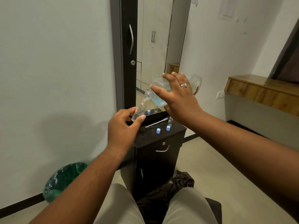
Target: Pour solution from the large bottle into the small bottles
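My right hand (179, 96) grips the large clear bottle (159, 85), tipped down to the left, with pale blue solution pooled in its lower side. Its open neck meets the mouth of a small clear bottle (139, 111), which my left hand (124, 126) pinches between thumb and fingers and holds tilted above the left edge of the black cabinet (161, 138). Another small clear bottle (170, 121) stands on the cabinet top, partly behind my right wrist. Two blue caps (158, 130) (168, 128) lie near it.
A white pipette (156, 123) lies on the cabinet top. A tall mirror (158, 46) behind reflects a cap and bottle. A green-lined bin (64, 180) sits on the floor at left, a wooden shelf (262, 91) at right. My knees are below.
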